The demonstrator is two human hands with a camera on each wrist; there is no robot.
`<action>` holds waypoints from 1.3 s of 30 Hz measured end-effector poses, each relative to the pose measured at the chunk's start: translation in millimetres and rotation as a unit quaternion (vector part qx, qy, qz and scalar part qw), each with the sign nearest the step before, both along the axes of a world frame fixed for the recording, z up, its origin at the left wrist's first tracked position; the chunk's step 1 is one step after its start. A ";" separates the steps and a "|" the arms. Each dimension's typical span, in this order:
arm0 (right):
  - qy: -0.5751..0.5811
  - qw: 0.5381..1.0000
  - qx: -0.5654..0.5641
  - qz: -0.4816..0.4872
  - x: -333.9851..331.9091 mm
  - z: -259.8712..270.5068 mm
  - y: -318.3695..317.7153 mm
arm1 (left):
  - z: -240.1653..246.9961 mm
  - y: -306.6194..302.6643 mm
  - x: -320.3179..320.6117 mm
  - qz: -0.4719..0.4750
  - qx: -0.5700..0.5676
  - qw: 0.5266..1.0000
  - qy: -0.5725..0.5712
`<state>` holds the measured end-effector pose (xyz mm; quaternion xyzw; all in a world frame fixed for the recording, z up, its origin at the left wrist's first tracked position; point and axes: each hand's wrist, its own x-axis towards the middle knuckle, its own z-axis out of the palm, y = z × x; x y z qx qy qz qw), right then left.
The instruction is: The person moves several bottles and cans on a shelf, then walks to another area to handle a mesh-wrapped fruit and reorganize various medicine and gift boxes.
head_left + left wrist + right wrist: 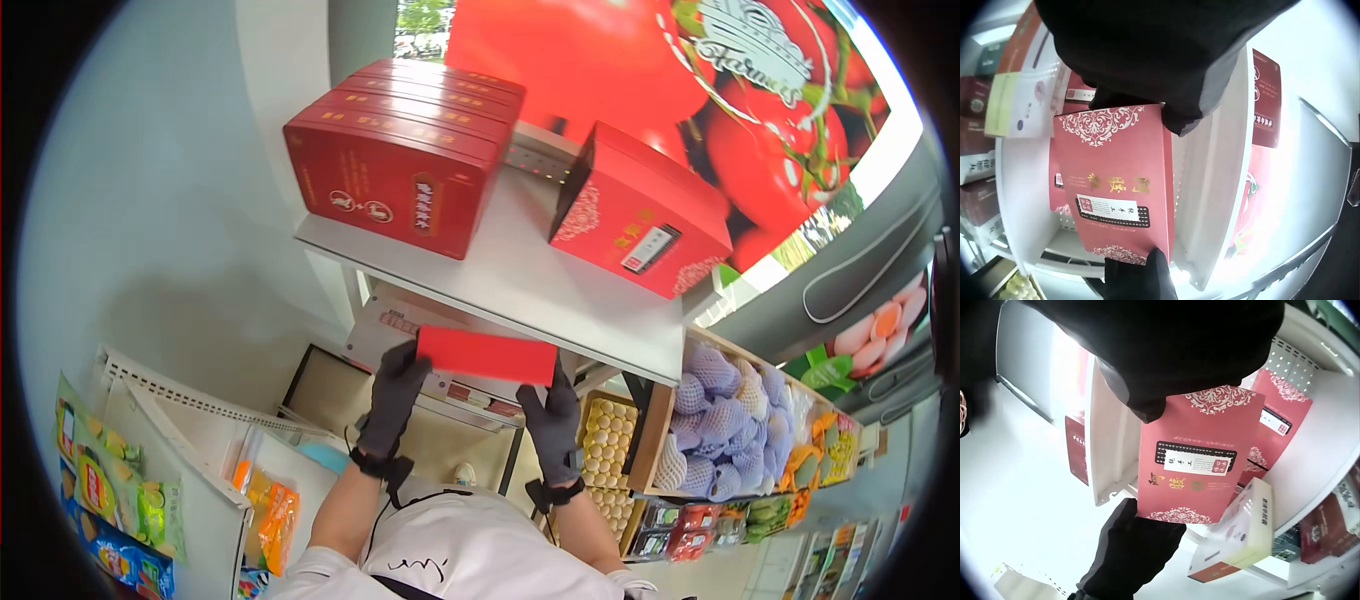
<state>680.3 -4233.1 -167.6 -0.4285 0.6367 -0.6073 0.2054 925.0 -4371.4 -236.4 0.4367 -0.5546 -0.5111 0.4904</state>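
Note:
A red gift box (pixel 487 356) with white lace patterns is held level between two black-gloved hands, in front of the shelf's edge. The left hand (pixel 398 395) grips its left end and the right hand (pixel 551 420) grips its right end, thumbs on the near side. In the left wrist view the box (pixel 1116 184) shows its printed face, with the left hand (pixel 1147 56) at one end and the right hand (pixel 1138 278) at the other. The right wrist view shows the same box (pixel 1194 456) between the right hand (pixel 1172 350) and the left hand (pixel 1132 550).
On the white shelf top (pixel 500 245) stand a row of dark red boxes (pixel 400 150) and a similar red box (pixel 645 215). More boxes sit on the shelf below. A crate of netted fruit (pixel 720 420) and eggs (pixel 607 440) are at right, snack bags (pixel 110 480) at left.

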 end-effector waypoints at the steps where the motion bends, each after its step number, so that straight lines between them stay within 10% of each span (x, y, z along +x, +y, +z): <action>1: 0.006 1.000 -0.013 -0.007 0.1 -0.8 14.6 | -6.2 12.8 0.2 -0.015 0.016 1.000 -0.007; 8: 0.051 0.998 0.042 -0.007 0.8 14.6 126.9 | 0.9 85.7 9.2 -0.127 0.030 0.987 0.089; 15: 0.276 0.948 0.029 -0.154 12.2 17.5 214.2 | 102.1 95.0 5.3 -0.156 -0.333 0.927 0.077; 19: 0.187 0.935 -0.103 -0.283 17.3 70.5 191.9 | 147.1 90.6 -0.8 -0.161 -0.438 0.882 0.061; 26: 0.029 0.919 -0.320 -0.229 -43.7 100.9 100.6 | 241.2 84.0 -81.7 -0.124 -0.357 0.911 0.163; 34: -0.019 0.939 -0.294 -0.177 -70.5 176.3 24.7 | 245.6 54.0 -149.8 -0.043 -0.265 0.912 0.311; 39: -0.080 0.941 -0.298 -0.138 -87.0 188.0 3.4 | 257.2 35.0 -156.3 -0.164 -0.140 0.919 0.329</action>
